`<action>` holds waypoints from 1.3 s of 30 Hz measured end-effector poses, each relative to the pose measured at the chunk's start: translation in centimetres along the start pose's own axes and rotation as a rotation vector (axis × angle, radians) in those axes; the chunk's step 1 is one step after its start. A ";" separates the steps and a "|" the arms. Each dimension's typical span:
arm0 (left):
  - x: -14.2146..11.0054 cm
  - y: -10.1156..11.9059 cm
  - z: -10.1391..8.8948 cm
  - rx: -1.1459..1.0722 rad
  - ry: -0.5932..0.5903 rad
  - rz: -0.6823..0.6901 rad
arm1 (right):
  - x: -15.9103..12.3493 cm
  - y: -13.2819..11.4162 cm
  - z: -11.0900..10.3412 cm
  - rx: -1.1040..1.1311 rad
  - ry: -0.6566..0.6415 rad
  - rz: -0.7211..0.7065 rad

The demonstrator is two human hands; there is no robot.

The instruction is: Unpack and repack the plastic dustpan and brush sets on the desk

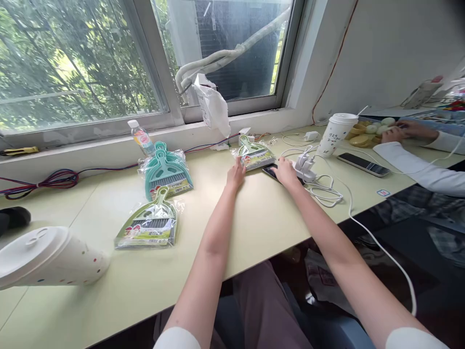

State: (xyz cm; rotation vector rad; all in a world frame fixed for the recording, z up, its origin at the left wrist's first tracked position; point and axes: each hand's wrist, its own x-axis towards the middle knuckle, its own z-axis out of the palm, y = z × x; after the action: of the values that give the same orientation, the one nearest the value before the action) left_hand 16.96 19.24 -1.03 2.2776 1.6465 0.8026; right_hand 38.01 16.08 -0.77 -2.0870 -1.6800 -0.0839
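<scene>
My left hand (236, 175) is at the near left edge of a green dustpan and brush set (256, 154) in clear wrap, fingers closed along its side. By that set's right corner, my right hand (286, 173) lies over a dark phone (271, 169), thumb and forefinger apart; its other fingers are hard to see. Left of my arms, another wrapped green dustpan set (152, 223) lies flat. Behind it sits a stack of wrapped teal dustpan sets (165, 169).
A white power strip with plugs (304, 167) and loose cables stand beside my right hand. A paper cup (336, 135), another phone (363, 164) and a co-worker's hands (394, 134) are at right. Left are a large cup (54, 257) and a bottle (141, 138).
</scene>
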 end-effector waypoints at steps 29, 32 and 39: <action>-16.7 0.8 -7.1 0.132 0.094 -0.128 | -0.6 2.1 1.3 0.063 -0.019 0.004; -17.2 0.2 -8.8 0.213 0.195 -0.163 | -1.8 1.2 0.9 0.010 0.000 -0.011; -17.9 -5.1 -13.2 0.452 0.369 -0.687 | -5.7 -3.1 -2.6 0.171 0.231 -0.274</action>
State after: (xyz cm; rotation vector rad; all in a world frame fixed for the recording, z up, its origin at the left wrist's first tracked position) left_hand 1.65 2.68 2.05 1.6113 2.7843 0.7458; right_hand 34.32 10.36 0.69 -1.6467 -1.7520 -0.2492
